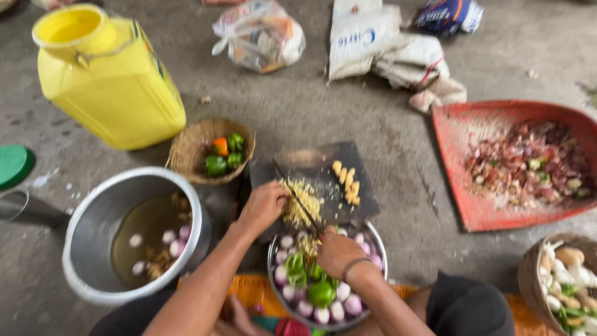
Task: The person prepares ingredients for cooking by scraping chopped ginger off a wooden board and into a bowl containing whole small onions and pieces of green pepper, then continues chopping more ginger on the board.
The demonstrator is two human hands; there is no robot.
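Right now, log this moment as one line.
right hand: grips knife | left hand: on chopped pile | surface: dark cutting board | nearby: steel bowl

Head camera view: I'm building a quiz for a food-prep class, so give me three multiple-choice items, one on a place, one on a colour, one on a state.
1. Where does the chopped pile lie?
A. on the dark cutting board
B. in the red tray
C. in the yellow jug

2. What colour is the big jug?
A. blue
B. yellow
C. white

3. What does the right hand hold?
A. nothing
B. a spoon
C. a knife

Answers: 1 A, the pile sits on the board by the left hand. 2 B, its body is plainly yellow. 3 C, the blade runs up from its grip.
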